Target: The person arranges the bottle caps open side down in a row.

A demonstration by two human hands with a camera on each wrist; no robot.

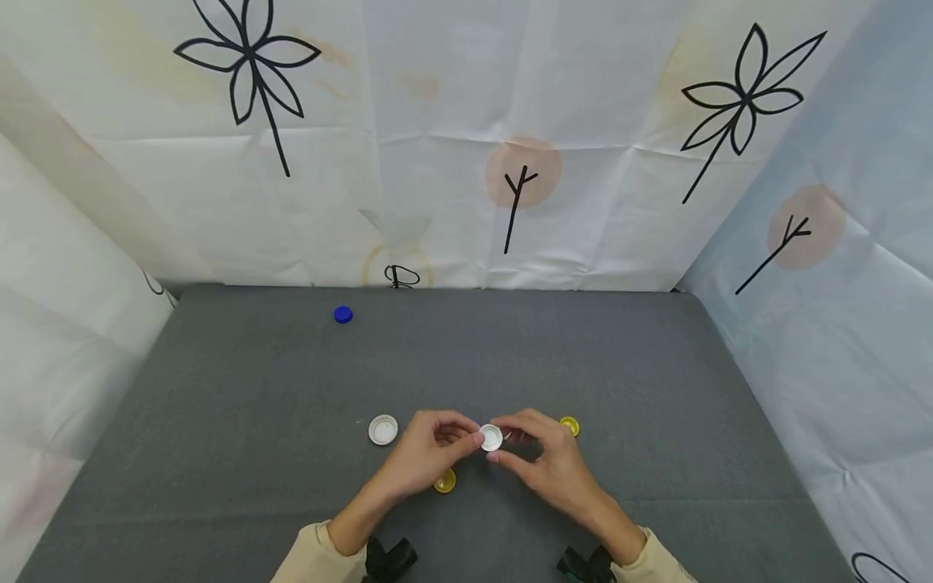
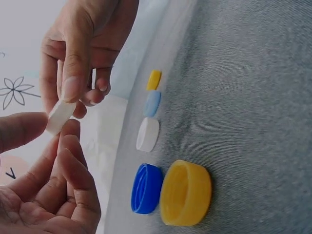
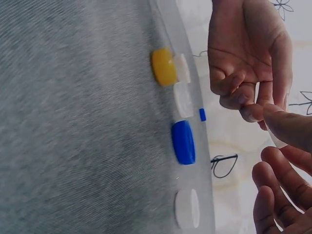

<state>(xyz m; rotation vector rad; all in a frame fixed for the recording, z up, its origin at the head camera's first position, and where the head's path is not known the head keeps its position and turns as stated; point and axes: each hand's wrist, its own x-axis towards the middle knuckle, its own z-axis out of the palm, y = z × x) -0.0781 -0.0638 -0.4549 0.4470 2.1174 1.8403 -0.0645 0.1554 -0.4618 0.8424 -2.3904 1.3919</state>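
Observation:
Both hands meet over the grey table around a small white bottle cap [image 1: 491, 438]. My left hand [image 1: 428, 450] pinches the cap's left edge between thumb and fingertips. From the other side, my right hand [image 1: 552, 460] grips its right edge the same way. The left wrist view shows the cap [image 2: 60, 117] tilted, with a thumb of each hand on it. In the right wrist view, the right thumb and fingers [image 3: 287, 181] hide most of the cap. Below the left hand lies a yellow cap [image 1: 445, 481], partly covered in the head view.
A white cap [image 1: 382, 430] lies left of the hands, and a yellow cap [image 1: 570, 426] beyond the right hand. Farther back sits a blue cap [image 1: 343, 314]. The left wrist view also shows a light blue cap [image 2: 152, 103]. Printed cloth [image 1: 437, 202] stands behind the table.

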